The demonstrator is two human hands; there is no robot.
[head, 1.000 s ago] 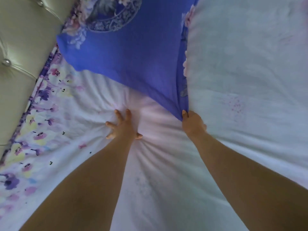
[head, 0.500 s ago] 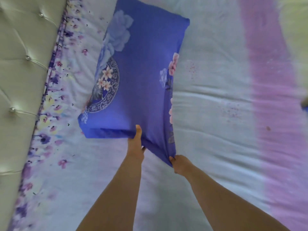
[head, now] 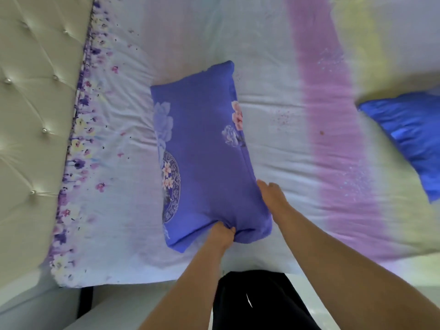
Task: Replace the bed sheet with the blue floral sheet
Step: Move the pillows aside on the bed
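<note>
A blue floral pillow (head: 204, 148) lies lengthwise on the bed. My left hand (head: 222, 234) grips its near end, bunching the fabric. At the pillow's near right edge is my right hand (head: 272, 195), its fingertips tucked against the fabric. The sheet on the bed (head: 123, 186) is pale white with a purple flower border on the left and pink and yellow bands on the right. It is wrinkled under the pillow.
A cream tufted headboard (head: 35, 115) runs down the left side. A shiny blue cushion (head: 409, 139) lies at the right edge of the bed. The bed's near edge (head: 142, 279) is just before me, with my dark clothing (head: 262, 303) below it.
The pillow has come toward the near edge of the bed. My left hand left the sheet and took hold of the pillow's near end; my right hand shifted to its right side.
</note>
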